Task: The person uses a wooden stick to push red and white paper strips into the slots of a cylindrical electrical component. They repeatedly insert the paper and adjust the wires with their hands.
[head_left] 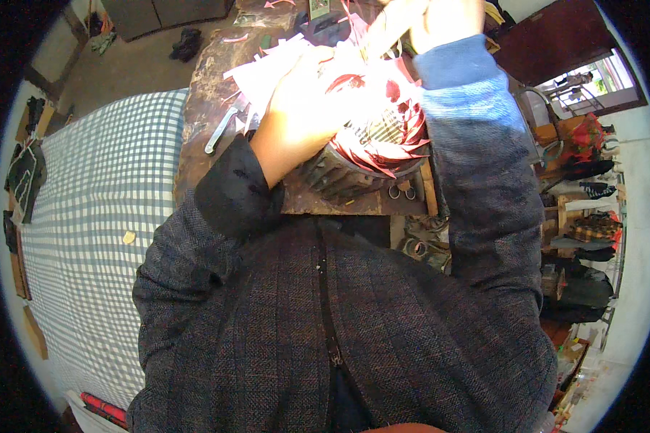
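Observation:
My left hand (296, 101), washed out by sunlight, is at the left side of a dark round form (339, 177) ringed with pink pointed pieces (404, 143) around a striped centre. Its fingers are lost in the glare, so what they hold is unclear. My right hand (397, 25) reaches over the far side of the form at the top; its fingertips are too bright to read. Pale pink sheets (245, 79) lie beside my left hand. A knife (217, 138) rests on the worn wooden table (198, 173). Scissors (402, 192) show by its near edge.
A bed with a checked cover (94, 216) runs along my left. Dark items (185, 43) sit on the floor beyond it. Racks of hanging clothes (585, 281) line the wall at right. A phone-like object (318, 9) stands at the table's far end.

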Demonstrator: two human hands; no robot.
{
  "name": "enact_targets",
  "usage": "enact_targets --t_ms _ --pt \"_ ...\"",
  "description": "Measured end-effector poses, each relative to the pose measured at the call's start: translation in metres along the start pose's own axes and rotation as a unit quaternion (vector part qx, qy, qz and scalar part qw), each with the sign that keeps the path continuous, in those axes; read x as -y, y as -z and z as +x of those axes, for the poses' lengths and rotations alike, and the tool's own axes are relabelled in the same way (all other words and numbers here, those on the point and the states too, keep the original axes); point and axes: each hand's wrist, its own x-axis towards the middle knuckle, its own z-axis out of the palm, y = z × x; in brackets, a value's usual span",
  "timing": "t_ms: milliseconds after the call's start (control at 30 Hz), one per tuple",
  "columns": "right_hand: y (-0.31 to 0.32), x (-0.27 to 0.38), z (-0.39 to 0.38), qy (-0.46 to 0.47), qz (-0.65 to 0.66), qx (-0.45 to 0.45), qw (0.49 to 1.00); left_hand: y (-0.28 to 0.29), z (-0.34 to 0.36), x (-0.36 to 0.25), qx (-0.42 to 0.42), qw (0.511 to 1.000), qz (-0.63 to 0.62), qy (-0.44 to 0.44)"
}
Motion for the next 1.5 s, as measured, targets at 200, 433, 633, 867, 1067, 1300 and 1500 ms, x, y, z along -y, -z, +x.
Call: enact_targets --t_ms 200,433,633,867,1067,1300,1500 --pt "0.007 -0.002 -0.046 0.164 -0.119 0.175 0.963 0.003 0.013 0.020 0.015 0.994 0.106 -0.010" --pt "0.009 -0.002 -0.036 0.037 -0.068 0.150 0.986 -0.003 0.010 0.032 -0.010 1.000 0.003 0.001" --pt "-0.005 -0.007 -0.045 0.545 -0.324 0.301 0.712 0.002 0.008 0.028 -0.018 0.942 0.275 -0.189" --pt "-0.011 -0.009 -0.045 -0.050 0.045 0.279 0.958 -0.001 0.005 0.020 0.031 0.996 -0.003 -0.088" --pt "-0.015 -0.001 -0.041 0.516 -0.104 0.442 0.727 0.000 0.006 0.027 -0.054 0.983 0.133 -0.116" --pt "0.009 -0.012 -0.055 0.079 0.087 0.365 0.924 -0.001 0.011 0.026 -0.042 0.984 0.129 -0.114" --pt "-0.003 0.004 -0.050 0.235 -0.225 0.304 0.895 -0.002 0.009 0.028 -0.046 0.996 0.070 -0.007"
